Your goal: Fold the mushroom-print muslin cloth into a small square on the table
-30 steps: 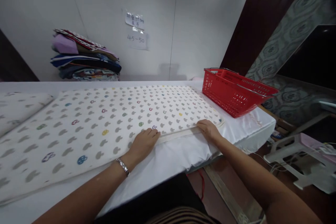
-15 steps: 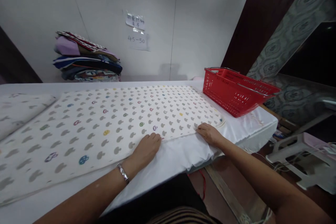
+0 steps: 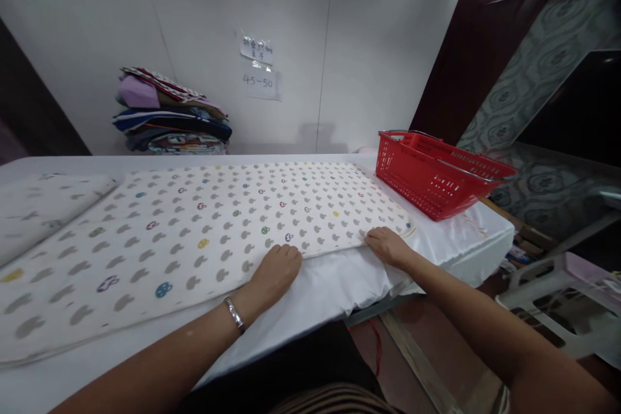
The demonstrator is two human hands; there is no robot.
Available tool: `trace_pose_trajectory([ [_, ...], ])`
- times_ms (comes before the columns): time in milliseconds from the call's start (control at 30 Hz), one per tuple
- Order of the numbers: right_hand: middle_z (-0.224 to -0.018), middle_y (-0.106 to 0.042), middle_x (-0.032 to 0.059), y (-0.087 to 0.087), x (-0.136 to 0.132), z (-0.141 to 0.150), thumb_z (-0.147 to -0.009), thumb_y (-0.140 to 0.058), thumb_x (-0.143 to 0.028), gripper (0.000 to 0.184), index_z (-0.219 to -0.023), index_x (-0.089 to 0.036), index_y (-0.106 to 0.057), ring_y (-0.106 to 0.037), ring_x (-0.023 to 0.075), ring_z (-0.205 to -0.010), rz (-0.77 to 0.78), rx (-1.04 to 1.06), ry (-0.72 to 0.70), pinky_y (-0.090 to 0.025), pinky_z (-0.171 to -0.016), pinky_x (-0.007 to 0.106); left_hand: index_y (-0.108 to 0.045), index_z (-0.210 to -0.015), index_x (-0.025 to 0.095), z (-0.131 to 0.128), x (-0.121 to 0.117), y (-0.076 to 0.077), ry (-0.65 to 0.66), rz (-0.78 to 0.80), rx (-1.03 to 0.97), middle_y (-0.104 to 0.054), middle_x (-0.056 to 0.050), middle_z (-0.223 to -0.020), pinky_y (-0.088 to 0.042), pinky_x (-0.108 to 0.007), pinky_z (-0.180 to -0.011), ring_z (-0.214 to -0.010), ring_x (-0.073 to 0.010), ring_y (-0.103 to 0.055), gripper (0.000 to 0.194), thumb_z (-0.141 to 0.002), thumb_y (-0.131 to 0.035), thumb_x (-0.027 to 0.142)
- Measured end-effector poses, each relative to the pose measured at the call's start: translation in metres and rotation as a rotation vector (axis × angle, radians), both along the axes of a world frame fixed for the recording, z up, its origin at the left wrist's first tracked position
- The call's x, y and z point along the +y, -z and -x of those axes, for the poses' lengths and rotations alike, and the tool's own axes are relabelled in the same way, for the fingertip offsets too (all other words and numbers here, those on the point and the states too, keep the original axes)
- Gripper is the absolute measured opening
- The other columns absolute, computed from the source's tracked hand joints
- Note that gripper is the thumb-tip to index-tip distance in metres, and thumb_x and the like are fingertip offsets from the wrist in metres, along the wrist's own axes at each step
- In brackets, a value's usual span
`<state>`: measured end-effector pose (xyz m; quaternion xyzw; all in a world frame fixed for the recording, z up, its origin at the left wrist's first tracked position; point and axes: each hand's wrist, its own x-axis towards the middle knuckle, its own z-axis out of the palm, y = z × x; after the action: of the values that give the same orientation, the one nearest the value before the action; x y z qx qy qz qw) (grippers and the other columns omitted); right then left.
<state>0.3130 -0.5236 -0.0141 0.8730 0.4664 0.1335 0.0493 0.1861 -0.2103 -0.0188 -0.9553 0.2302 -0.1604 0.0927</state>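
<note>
A white blanket [image 3: 233,213] printed with grey and coloured mushrooms lies flat, in layers, along the table. My left hand [image 3: 277,265] is closed over its near edge around the middle, fingers curled and thumb hidden. Farther right, my right hand [image 3: 387,246] pinches the same near edge, close to the rounded right corner. A silver bracelet [image 3: 235,315] circles my left wrist. At the far left, a folded part of similar printed cloth [image 3: 48,204] rests on top of the blanket.
A red plastic basket [image 3: 436,181] with metal handles stands at the table's right end. Folded clothes [image 3: 174,113] are stacked against the wall at the back left. Paper signs [image 3: 262,81] hang on the wall. A plastic stool [image 3: 567,297] is right of the white-covered table [image 3: 334,288].
The view has shifted slightly, so the scene sits a little lower and farther right. Both hands keep their places on the blanket's near edge.
</note>
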Motion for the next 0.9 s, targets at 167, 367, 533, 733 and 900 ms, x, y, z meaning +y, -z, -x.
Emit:
trace_pose_trajectory([
  [167, -0.09, -0.062, 0.0095, 0.0, -0.009, 0.003, -0.082, -0.038, -0.006, 0.028, -0.091, -0.014, -0.064, -0.052, 0.0196, -0.083, 0.002, 0.058, -0.016, -0.04, -0.075, 0.031, -0.054, -0.081, 0.015, 0.005, 0.001, 0.007, 0.027, 0.083, 0.075, -0.055, -0.007, -0.082, -0.038, -0.033, -0.065, -0.074, -0.0201, -0.05, 0.028, -0.08, -0.035, -0.004],
  [367, -0.098, -0.061, 0.0111, 0.001, 0.005, 0.015, -0.084, -0.043, -0.011, 0.026, -0.101, -0.014, -0.062, -0.053, 0.0211, -0.089, -0.053, 0.069, -0.065, -0.041, -0.079, 0.034, -0.054, -0.082, 0.015, 0.002, -0.004, 0.008, -0.079, 0.169, 0.159, -0.055, -0.007, -0.085, -0.04, -0.033, -0.065, -0.076, -0.0203, -0.051, 0.025, -0.078, -0.037, -0.002],
  [533, -0.101, -0.062, 0.0112, 0.012, 0.042, 0.029, -0.089, -0.04, -0.013, 0.027, -0.108, -0.016, -0.059, -0.056, 0.0202, -0.089, -0.206, 0.001, -0.225, -0.045, -0.077, 0.034, -0.055, -0.085, 0.016, 0.004, -0.009, 0.0, -0.189, 0.299, 0.246, -0.058, -0.006, -0.09, -0.043, -0.032, -0.072, -0.085, -0.0195, -0.054, 0.018, -0.079, -0.041, 0.006],
  [733, -0.103, -0.063, 0.0121, 0.032, 0.097, 0.031, -0.091, -0.042, -0.02, 0.029, -0.118, -0.017, -0.054, -0.058, 0.0216, -0.092, -0.368, -0.021, -0.423, -0.049, -0.074, 0.035, -0.056, -0.083, 0.015, 0.003, -0.012, 0.004, -0.212, 0.384, 0.233, -0.061, -0.005, -0.09, -0.045, -0.031, -0.07, -0.084, -0.0191, -0.057, 0.011, -0.084, -0.046, 0.018],
  [900, -0.098, -0.065, 0.0099, 0.04, 0.129, 0.035, -0.092, -0.037, -0.022, 0.029, -0.111, -0.018, -0.058, -0.061, 0.0196, -0.085, -0.366, -0.033, -0.505, -0.052, -0.07, 0.031, -0.056, -0.09, 0.015, 0.006, -0.012, 0.012, -0.194, 0.393, 0.171, -0.062, -0.003, -0.09, -0.044, -0.03, -0.065, -0.082, -0.0182, -0.057, 0.012, -0.082, -0.052, 0.023],
])
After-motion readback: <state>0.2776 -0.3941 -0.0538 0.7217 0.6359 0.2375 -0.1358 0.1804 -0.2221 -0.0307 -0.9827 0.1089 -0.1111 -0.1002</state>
